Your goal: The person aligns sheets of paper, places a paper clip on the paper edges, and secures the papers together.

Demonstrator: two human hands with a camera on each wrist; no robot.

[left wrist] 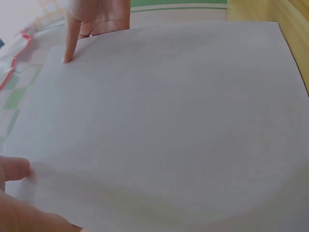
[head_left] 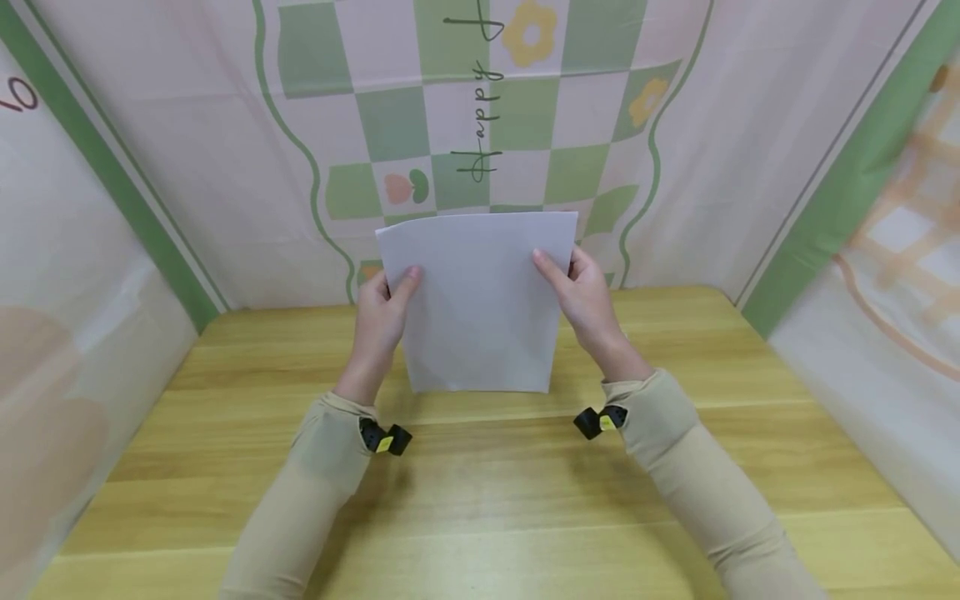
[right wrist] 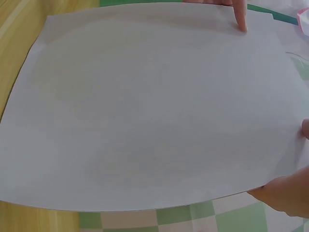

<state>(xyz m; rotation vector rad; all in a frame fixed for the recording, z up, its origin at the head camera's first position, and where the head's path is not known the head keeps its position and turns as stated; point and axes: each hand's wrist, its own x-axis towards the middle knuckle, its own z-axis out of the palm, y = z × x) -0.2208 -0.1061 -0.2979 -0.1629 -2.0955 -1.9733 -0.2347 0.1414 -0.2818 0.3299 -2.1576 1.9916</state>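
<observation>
A blank white sheet of paper (head_left: pixel 480 308) stands upright in the middle of the head view, its lower edge at or just above the table. The left hand (head_left: pixel 381 315) pinches its left edge, thumb on the near face and fingers behind. On the opposite edge the right hand (head_left: pixel 588 304) grips the paper the same way, a little higher. In the left wrist view the paper (left wrist: pixel 164 121) fills most of the picture, with the right thumb pressed on its far side. The paper (right wrist: pixel 149 106) bows slightly in the right wrist view. Whether it is one sheet or several, I cannot tell.
Below lies a wooden table (head_left: pixel 480 500). A patterned curtain (head_left: pixel 525 108) with green checks hangs behind it, and more cloth walls (head_left: pixel 90 275) close in both sides. Small black cameras (head_left: pixel 386 437) sit on both wrists over beige sleeves (head_left: pixel 315 475).
</observation>
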